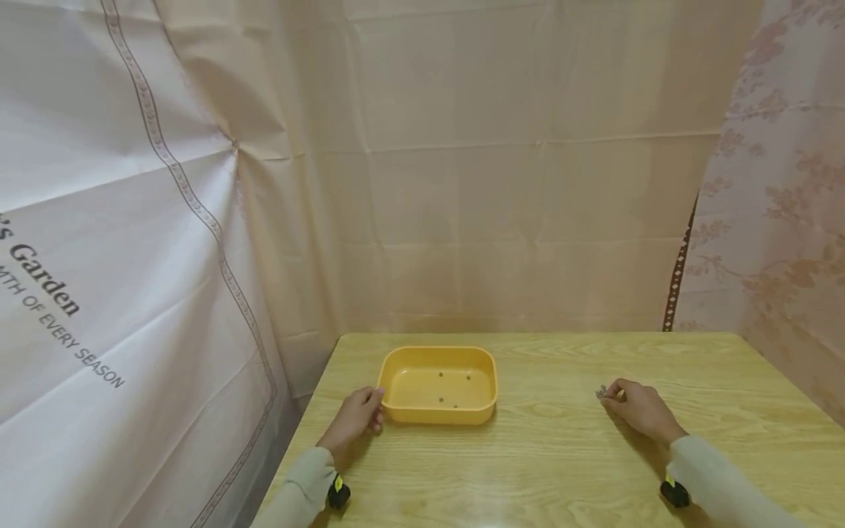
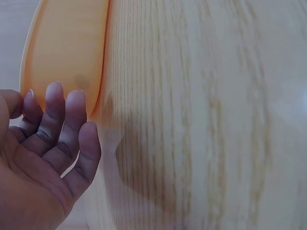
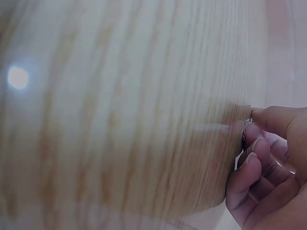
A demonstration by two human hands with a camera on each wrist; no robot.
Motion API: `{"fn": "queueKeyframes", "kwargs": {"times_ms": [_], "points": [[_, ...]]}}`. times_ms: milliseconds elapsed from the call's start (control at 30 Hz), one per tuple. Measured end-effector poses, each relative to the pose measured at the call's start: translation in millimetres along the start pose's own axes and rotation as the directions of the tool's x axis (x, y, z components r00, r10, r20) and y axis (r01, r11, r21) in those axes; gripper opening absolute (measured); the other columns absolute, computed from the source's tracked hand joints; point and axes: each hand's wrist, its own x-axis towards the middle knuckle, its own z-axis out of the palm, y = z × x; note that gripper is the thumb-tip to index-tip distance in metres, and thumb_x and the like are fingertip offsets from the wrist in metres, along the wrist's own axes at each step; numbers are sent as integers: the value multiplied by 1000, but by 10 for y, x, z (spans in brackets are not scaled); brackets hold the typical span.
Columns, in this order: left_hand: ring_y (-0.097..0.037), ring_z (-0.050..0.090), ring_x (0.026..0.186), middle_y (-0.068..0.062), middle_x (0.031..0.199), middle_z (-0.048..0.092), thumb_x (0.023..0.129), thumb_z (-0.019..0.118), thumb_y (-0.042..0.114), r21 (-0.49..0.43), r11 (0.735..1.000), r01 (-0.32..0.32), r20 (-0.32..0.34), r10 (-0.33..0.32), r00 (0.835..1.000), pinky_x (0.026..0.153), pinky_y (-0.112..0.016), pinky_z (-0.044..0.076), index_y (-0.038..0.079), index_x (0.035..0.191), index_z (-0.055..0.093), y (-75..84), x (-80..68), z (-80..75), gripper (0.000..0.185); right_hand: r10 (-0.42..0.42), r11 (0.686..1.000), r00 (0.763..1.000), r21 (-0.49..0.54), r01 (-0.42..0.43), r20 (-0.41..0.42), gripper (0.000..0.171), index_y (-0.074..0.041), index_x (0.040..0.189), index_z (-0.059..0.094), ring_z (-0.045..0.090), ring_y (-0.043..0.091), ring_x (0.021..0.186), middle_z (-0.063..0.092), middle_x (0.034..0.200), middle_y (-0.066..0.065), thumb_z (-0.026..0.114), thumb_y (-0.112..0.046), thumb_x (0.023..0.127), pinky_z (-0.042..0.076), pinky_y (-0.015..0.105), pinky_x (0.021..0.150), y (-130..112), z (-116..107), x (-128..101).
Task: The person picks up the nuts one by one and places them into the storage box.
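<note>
A yellow plastic basin (image 1: 439,416) with rounded corners stands on the wooden table, several small dark grey pieces (image 1: 441,375) scattered over its floor. At the basin's left end, my left hand (image 1: 356,416) pinches the rim between thumb and fingers. The left wrist view shows the other fingers (image 2: 76,112) curled against the outer end wall of the basin (image 2: 67,52). To the right, my right hand (image 1: 639,408) is low over the table, pinching a little cluster of silvery metal pieces (image 1: 601,392) with thumb and forefinger. Their exact kind is too small to tell.
The light wood-grain table (image 1: 548,455) ends at a back edge before a beige cloth (image 1: 495,220). A white printed cloth (image 1: 132,293) hangs at the left and a floral cloth (image 1: 785,220) at the right. Table surface lies between the basin and my right hand.
</note>
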Motion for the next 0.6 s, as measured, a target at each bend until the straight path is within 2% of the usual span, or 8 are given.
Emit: {"fn": "queueKeyframes", "kwargs": {"times_ms": [267,600], "points": [[-16,59,63,-7,77,61,111,48,36,10,1000,18,-2,-18,1000,57,-27,53,0,95,57,-33,1,0,41,5,1000,1000,8,-5,3,24,-2,104,61,67,23,76,72,88,7,65,-25,103,55,42,65,-16,3,7],[-15,58,63,-8,77,60,112,48,32,-43,999,-5,28,6,1000,57,-28,53,-1,95,55,-22,21,-8,38,-8,1000,1000,-8,8,-1,24,-4,104,63,61,20,73,70,89,6,65,-29,103,51,39,62,-31,9,27]]}}
